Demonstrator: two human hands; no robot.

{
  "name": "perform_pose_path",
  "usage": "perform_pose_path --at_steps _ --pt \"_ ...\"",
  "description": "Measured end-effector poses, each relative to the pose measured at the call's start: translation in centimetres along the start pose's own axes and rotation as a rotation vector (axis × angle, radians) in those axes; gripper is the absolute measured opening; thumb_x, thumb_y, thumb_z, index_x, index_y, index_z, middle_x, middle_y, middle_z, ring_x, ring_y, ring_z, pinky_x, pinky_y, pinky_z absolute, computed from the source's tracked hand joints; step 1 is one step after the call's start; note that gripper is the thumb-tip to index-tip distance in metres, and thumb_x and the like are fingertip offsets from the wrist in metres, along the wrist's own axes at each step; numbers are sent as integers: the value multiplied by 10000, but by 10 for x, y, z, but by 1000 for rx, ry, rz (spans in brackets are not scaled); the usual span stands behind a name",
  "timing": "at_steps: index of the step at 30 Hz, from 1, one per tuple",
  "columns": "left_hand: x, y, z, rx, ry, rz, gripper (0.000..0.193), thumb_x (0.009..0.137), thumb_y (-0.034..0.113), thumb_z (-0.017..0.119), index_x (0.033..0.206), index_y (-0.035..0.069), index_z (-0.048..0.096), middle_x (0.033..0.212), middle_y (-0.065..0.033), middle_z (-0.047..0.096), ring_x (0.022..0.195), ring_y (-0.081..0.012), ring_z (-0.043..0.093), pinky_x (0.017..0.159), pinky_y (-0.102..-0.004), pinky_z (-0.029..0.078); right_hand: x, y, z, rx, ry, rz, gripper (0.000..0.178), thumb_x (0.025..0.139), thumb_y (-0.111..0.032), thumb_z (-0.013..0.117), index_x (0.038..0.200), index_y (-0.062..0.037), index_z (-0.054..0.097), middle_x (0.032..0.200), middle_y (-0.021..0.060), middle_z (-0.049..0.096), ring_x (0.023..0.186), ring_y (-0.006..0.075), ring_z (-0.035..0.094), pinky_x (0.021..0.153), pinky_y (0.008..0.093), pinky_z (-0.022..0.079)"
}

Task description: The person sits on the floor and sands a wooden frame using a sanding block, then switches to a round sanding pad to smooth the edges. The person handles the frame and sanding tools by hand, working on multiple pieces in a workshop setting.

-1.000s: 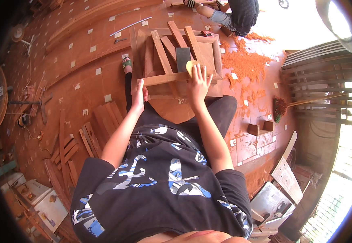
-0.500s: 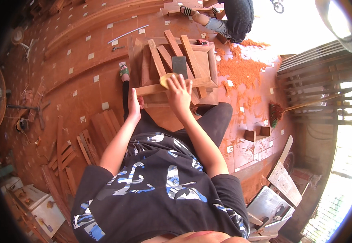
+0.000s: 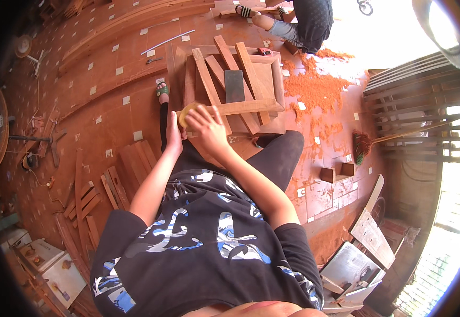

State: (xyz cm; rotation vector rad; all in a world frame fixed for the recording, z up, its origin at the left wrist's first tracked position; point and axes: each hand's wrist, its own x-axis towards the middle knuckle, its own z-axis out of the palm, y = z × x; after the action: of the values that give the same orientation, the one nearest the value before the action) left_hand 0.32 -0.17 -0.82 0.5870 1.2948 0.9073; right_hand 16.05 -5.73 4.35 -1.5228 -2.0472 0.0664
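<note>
My left hand (image 3: 174,136) grips the left end of a wooden strip (image 3: 248,106), which lies crosswise over other strips. With my right hand (image 3: 209,129) I press a round yellow sanding disc (image 3: 185,112) onto the strip, close to my left hand. The fingers lie over the disc and cover part of it. Beyond the strip, a dark grey rectangular block (image 3: 235,86) rests on several slanting wooden strips (image 3: 204,74). Under them is a framed wooden panel (image 3: 268,76) that serves as a work surface, with a small red-and-black object (image 3: 265,52) at its far edge.
Another person (image 3: 312,26) crouches at the far right beside orange shavings (image 3: 317,87). Wooden boards (image 3: 135,161) lie on the floor to my left. A broom (image 3: 362,143) and a small open wooden box (image 3: 338,173) are at right, near a slatted wooden stack (image 3: 404,105).
My right hand has slid the sanding disc leftward along the strip, from near its middle to the end by my left hand. My left hand has stayed in place.
</note>
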Motion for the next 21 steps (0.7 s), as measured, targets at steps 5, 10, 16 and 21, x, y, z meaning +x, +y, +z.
perform_pose_path --at_steps 5,10,16,21 --pt "-5 3 7 70 49 52 569 997 688 519 779 162 525 588 56 430 453 -66 374 440 -246 289 4 59 -37 -198 110 335 503 812 -44 667 1309 -123 679 1398 72 649 1398 304 512 1215 567 272" --pt "-2 -4 11 23 -26 13 592 996 707 498 753 166 502 578 75 385 452 -52 346 438 -244 249 -12 50 -19 -154 160 295 563 811 -26 650 1369 -103 638 1439 82 620 1401 308 512 1232 533 281" --pt "-3 -1 9 16 -11 18 576 995 711 494 762 184 500 603 78 400 462 -47 348 441 -244 247 0 2 -5 81 -61 -20 531 845 -36 575 1363 -123 653 1462 77 609 1453 275 469 1250 525 260" --pt "-5 2 6 101 -7 12 600 974 739 499 745 186 467 595 57 413 477 -65 377 461 -238 282 -6 61 -39 -153 51 371 489 845 -58 615 1324 -143 668 1449 58 613 1451 297 458 1249 553 225"
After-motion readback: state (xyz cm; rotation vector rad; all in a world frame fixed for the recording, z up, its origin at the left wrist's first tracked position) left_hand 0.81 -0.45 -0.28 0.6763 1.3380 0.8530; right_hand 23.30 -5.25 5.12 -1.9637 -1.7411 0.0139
